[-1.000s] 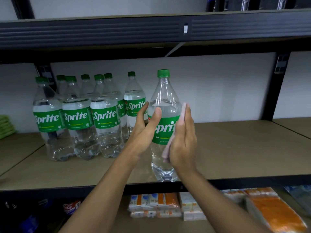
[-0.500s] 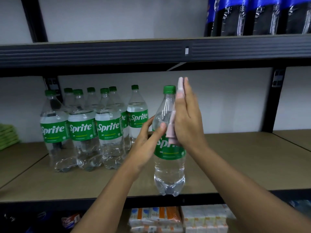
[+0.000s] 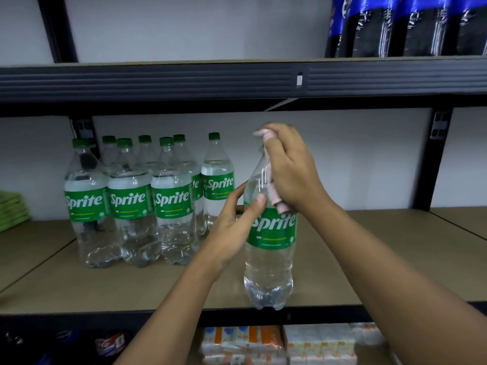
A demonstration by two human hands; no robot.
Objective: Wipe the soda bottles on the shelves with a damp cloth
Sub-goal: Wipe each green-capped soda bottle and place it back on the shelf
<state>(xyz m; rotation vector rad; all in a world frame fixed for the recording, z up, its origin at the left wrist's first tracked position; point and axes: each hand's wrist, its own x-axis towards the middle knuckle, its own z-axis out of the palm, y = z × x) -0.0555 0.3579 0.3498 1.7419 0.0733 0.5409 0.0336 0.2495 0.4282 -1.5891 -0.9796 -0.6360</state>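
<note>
The front bottle (image 3: 271, 233) stands upright near the front edge of the shelf (image 3: 369, 259), filled with clear soda to its shoulder, green Sprite label facing out. The left hand (image 3: 234, 230) grips it at the label, fingers curved round it. The right hand (image 3: 292, 169) curls its fingers over the cap and neck, pinching a pink cloth (image 3: 276, 201) against them. The other bottles (image 3: 131, 204), equally full, are clustered toward the shelf's back left.

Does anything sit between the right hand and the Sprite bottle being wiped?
Only the pink cloth, which the right hand wraps over the cap and neck of the front bottle. The left hand grips its side directly; nothing else intervenes.
</note>
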